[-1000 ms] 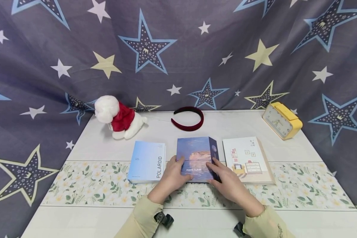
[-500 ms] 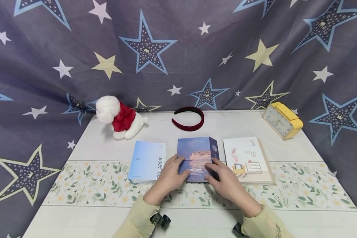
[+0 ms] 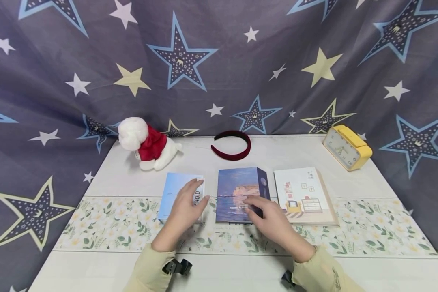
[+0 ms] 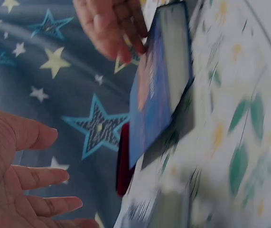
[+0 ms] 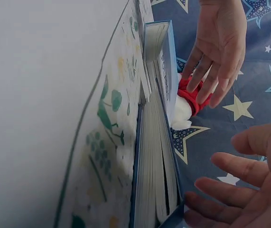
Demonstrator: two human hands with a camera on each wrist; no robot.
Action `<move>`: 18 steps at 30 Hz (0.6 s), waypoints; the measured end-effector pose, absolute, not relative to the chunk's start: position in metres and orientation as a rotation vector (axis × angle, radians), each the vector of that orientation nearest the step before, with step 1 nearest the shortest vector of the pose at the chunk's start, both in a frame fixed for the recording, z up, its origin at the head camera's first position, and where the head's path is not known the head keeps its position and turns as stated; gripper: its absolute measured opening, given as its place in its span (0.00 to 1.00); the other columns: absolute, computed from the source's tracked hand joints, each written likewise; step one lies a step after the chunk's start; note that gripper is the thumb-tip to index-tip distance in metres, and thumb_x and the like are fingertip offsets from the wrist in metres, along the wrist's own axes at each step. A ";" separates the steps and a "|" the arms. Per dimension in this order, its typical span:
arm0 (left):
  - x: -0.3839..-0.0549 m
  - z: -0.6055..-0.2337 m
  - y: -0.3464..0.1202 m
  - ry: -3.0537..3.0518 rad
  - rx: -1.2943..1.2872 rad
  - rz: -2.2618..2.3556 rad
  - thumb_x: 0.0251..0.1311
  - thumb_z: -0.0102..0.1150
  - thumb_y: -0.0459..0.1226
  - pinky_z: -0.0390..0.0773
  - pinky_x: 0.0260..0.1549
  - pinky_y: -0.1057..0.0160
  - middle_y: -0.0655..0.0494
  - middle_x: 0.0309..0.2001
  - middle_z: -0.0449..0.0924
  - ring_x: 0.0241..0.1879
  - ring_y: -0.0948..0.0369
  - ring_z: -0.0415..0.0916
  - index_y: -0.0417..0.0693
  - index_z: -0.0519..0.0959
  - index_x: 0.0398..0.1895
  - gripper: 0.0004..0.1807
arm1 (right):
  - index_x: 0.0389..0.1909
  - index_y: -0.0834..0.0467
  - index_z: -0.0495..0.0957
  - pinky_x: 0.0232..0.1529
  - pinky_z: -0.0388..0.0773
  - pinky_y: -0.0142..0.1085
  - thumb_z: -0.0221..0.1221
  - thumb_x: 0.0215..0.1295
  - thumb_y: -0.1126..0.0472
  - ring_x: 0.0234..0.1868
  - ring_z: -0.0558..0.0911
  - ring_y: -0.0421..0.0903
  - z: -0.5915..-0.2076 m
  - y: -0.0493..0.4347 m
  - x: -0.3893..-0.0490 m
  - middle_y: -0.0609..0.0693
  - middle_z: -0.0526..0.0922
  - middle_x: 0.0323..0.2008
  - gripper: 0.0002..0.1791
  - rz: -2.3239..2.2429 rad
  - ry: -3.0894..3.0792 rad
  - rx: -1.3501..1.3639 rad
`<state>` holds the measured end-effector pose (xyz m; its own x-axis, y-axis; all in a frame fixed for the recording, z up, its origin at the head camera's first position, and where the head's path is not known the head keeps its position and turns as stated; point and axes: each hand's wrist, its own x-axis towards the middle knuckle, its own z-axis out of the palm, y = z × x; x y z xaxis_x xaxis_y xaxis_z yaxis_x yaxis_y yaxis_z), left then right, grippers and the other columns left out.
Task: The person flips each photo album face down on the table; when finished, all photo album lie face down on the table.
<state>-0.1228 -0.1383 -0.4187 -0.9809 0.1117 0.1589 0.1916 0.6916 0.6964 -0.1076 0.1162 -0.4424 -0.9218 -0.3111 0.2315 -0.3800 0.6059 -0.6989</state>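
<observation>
In the head view, a dark blue photo album (image 3: 237, 182) with a sea-cliff picture lies in the middle of the table. My right hand (image 3: 271, 219) is over its lower right part, fingers loosely bent; whether the fingertips touch the cover I cannot tell. To the left lies a light blue album (image 3: 173, 188) marked POLAROID. Over its right side hovers my left hand (image 3: 185, 205), which hides part of the lettering. The left wrist view shows the left hand's fingers (image 4: 45, 178) spread, holding nothing. Page edges of the photo album (image 5: 149, 166) face the right wrist camera.
A white book (image 3: 299, 190) with a room drawing lies right of the photo album. Behind stand a white plush dog (image 3: 153, 146) in red, a dark red headband (image 3: 246, 148) and a yellow alarm clock (image 3: 346, 148). A starry curtain (image 3: 204, 109) backs the table.
My left hand has left the photo album's left edge and moved left over the light blue album. The right hand has shifted slightly left at the photo album.
</observation>
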 end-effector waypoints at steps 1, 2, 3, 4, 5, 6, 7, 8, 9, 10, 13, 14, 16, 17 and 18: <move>-0.123 -0.418 -0.143 -2.784 -0.232 -1.154 0.63 0.60 0.38 0.57 0.65 0.37 0.32 0.68 0.61 0.68 0.37 0.57 0.36 0.69 0.66 0.30 | 0.53 0.58 0.82 0.56 0.74 0.53 0.61 0.66 0.60 0.58 0.78 0.56 -0.442 0.115 -0.108 0.56 0.80 0.57 0.15 1.237 -2.739 0.602; -0.124 -0.417 -0.148 -2.778 -0.211 -1.136 0.63 0.60 0.37 0.56 0.64 0.37 0.32 0.68 0.61 0.68 0.37 0.56 0.36 0.69 0.66 0.29 | 0.53 0.58 0.82 0.56 0.74 0.53 0.61 0.66 0.60 0.58 0.78 0.56 -0.441 0.114 -0.108 0.55 0.80 0.57 0.16 1.244 -2.743 0.613; -0.124 -0.416 -0.153 -2.766 -0.192 -1.116 0.62 0.61 0.37 0.56 0.65 0.37 0.31 0.68 0.61 0.68 0.37 0.56 0.35 0.69 0.66 0.29 | 0.54 0.58 0.82 0.55 0.75 0.52 0.61 0.67 0.60 0.58 0.78 0.55 -0.441 0.112 -0.108 0.55 0.80 0.56 0.16 1.252 -2.750 0.619; -0.125 -0.416 -0.158 -2.759 -0.173 -1.091 0.62 0.61 0.36 0.56 0.65 0.37 0.31 0.68 0.61 0.68 0.37 0.56 0.34 0.69 0.65 0.29 | 0.54 0.58 0.82 0.56 0.75 0.52 0.61 0.67 0.60 0.58 0.78 0.55 -0.440 0.111 -0.109 0.54 0.81 0.56 0.16 1.254 -2.754 0.628; -0.125 -0.416 -0.162 -2.756 -0.154 -1.068 0.61 0.61 0.36 0.56 0.65 0.38 0.30 0.67 0.61 0.68 0.37 0.56 0.34 0.70 0.65 0.29 | 0.54 0.58 0.82 0.56 0.74 0.52 0.61 0.67 0.60 0.58 0.78 0.54 -0.439 0.109 -0.109 0.54 0.81 0.56 0.16 1.266 -2.760 0.633; -0.126 -0.416 -0.166 -2.756 -0.135 -1.042 0.61 0.61 0.36 0.56 0.65 0.38 0.30 0.67 0.61 0.68 0.37 0.56 0.34 0.70 0.65 0.29 | 0.54 0.58 0.81 0.56 0.74 0.51 0.61 0.67 0.60 0.58 0.78 0.53 -0.439 0.108 -0.109 0.53 0.81 0.56 0.16 1.274 -2.767 0.639; -0.127 -0.416 -0.170 -2.758 -0.119 -1.022 0.60 0.61 0.36 0.56 0.65 0.39 0.29 0.67 0.61 0.68 0.36 0.56 0.33 0.70 0.64 0.29 | 0.55 0.57 0.81 0.56 0.74 0.51 0.61 0.67 0.60 0.58 0.78 0.53 -0.439 0.106 -0.109 0.53 0.81 0.55 0.16 1.286 -2.773 0.646; -0.127 -0.416 -0.173 -2.765 -0.103 -1.004 0.60 0.61 0.35 0.55 0.66 0.39 0.29 0.67 0.61 0.68 0.36 0.55 0.33 0.70 0.64 0.29 | 0.55 0.57 0.81 0.56 0.75 0.51 0.61 0.67 0.59 0.58 0.78 0.52 -0.438 0.105 -0.110 0.52 0.81 0.56 0.17 1.292 -2.784 0.650; -0.128 -0.416 -0.176 -2.774 -0.090 -0.988 0.60 0.61 0.36 0.55 0.66 0.40 0.29 0.67 0.60 0.68 0.36 0.55 0.32 0.69 0.64 0.29 | 0.56 0.56 0.81 0.56 0.75 0.50 0.61 0.67 0.59 0.58 0.78 0.52 -0.438 0.103 -0.110 0.52 0.81 0.56 0.17 1.301 -2.790 0.659; -0.128 -0.417 -0.178 -2.793 -0.078 -0.974 0.61 0.61 0.36 0.55 0.66 0.40 0.28 0.67 0.60 0.69 0.36 0.54 0.32 0.69 0.65 0.30 | 0.56 0.56 0.81 0.54 0.76 0.50 0.60 0.68 0.59 0.57 0.79 0.52 -0.438 0.102 -0.111 0.52 0.81 0.56 0.17 1.310 -2.796 0.669; -0.128 -0.418 -0.184 -2.838 -0.041 -0.938 0.61 0.60 0.36 0.54 0.67 0.40 0.27 0.68 0.57 0.69 0.36 0.53 0.31 0.67 0.66 0.31 | 0.57 0.57 0.80 0.52 0.77 0.48 0.59 0.69 0.59 0.56 0.80 0.51 -0.439 0.098 -0.113 0.52 0.81 0.56 0.18 1.350 -2.785 0.714; -0.128 -0.419 -0.186 -2.854 -0.032 -0.921 0.61 0.60 0.36 0.53 0.67 0.40 0.26 0.68 0.56 0.69 0.35 0.52 0.30 0.66 0.66 0.32 | 0.57 0.58 0.79 0.51 0.78 0.46 0.59 0.69 0.59 0.54 0.81 0.50 -0.440 0.097 -0.114 0.52 0.81 0.56 0.18 1.375 -2.769 0.737; -0.127 -0.421 -0.188 -2.881 -0.019 -0.893 0.61 0.60 0.36 0.53 0.67 0.39 0.25 0.68 0.55 0.69 0.34 0.51 0.29 0.65 0.66 0.33 | 0.58 0.59 0.79 0.49 0.80 0.43 0.59 0.69 0.60 0.52 0.82 0.49 -0.441 0.094 -0.115 0.53 0.81 0.55 0.18 1.444 -2.739 0.768; -0.127 -0.422 -0.189 -2.892 -0.015 -0.880 0.61 0.61 0.37 0.53 0.66 0.39 0.24 0.68 0.55 0.69 0.34 0.51 0.29 0.65 0.67 0.33 | 0.58 0.59 0.78 0.50 0.80 0.42 0.58 0.69 0.60 0.51 0.82 0.49 -0.442 0.093 -0.116 0.54 0.81 0.54 0.18 1.480 -2.727 0.780; -0.126 -0.423 -0.190 -2.904 -0.011 -0.871 0.61 0.61 0.37 0.53 0.66 0.39 0.24 0.68 0.54 0.69 0.33 0.51 0.28 0.64 0.67 0.34 | 0.58 0.60 0.78 0.49 0.80 0.40 0.58 0.70 0.60 0.50 0.83 0.49 -0.442 0.091 -0.116 0.54 0.82 0.54 0.18 1.520 -2.720 0.787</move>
<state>-0.1264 -0.1901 -0.4226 -0.9940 -0.0247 0.1066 0.0380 0.8353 0.5484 -0.1164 0.0910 -0.4424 -0.8777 -0.4478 0.1706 -0.3798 0.4332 -0.8174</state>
